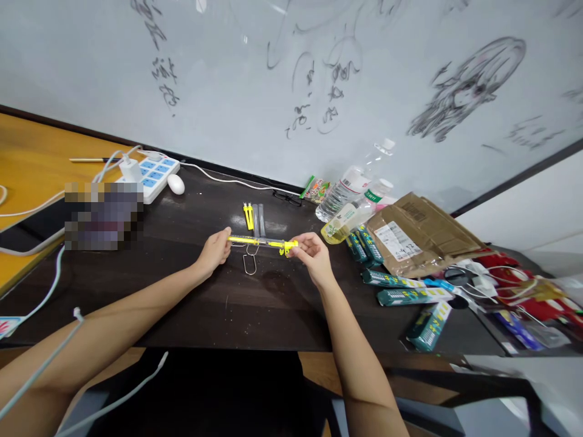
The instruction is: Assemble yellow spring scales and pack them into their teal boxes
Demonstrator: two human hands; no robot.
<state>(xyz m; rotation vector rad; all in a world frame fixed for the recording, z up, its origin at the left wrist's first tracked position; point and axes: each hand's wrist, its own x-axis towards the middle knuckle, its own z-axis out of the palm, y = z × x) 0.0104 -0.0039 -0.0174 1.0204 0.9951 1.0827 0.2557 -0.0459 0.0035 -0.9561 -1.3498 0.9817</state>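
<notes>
In front of me a slim clear tube with yellow parts (262, 242) is held level above the dark table (200, 315). My left hand (215, 250) is closed round its left end, where a yellow rod shows inside. At the other end, the fingers of my right hand (313, 255) pinch the yellow end piece (288, 246). Below the tube lies a bent wire piece (250, 264), partly covered by it. Just beyond are yellow stick-like pieces (248, 216) and two clear tubes (259, 220), lying side by side.
Bottles (344, 191), a snack packet (316, 189) and a brown parcel (414, 233) stand or lie at the right, with several green boxes (401, 295) nearer me. On the left are a power strip (155, 175), a white mouse (175, 184) and cables. A whiteboard (228, 85) rises behind.
</notes>
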